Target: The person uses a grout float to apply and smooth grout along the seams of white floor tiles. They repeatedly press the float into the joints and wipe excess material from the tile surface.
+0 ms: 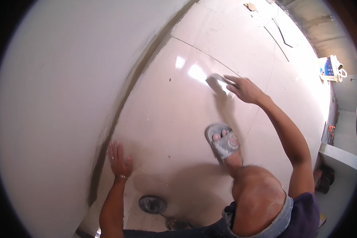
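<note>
My left hand (117, 159) lies flat with its fingers stretched out on the large pale floor tile (158, 111), close to the gap along the wall. A bracelet circles that wrist. Out in front, my right hand (245, 89) is closed on a flat greyish hand tool (219, 78), held low over the tiles; motion blurs it, and its exact kind is unclear. Its shadow falls on the glossy surface. My sandalled foot (225, 139) rests on the tile between my hands.
A plain wall (59, 99) rises on the left. Near my left forearm lies a dark round disc (152, 204). Thin dark strips (282, 35) lie at the far right, with a white and blue bucket (330, 69) beyond. A straight joint (206, 56) crosses the floor ahead.
</note>
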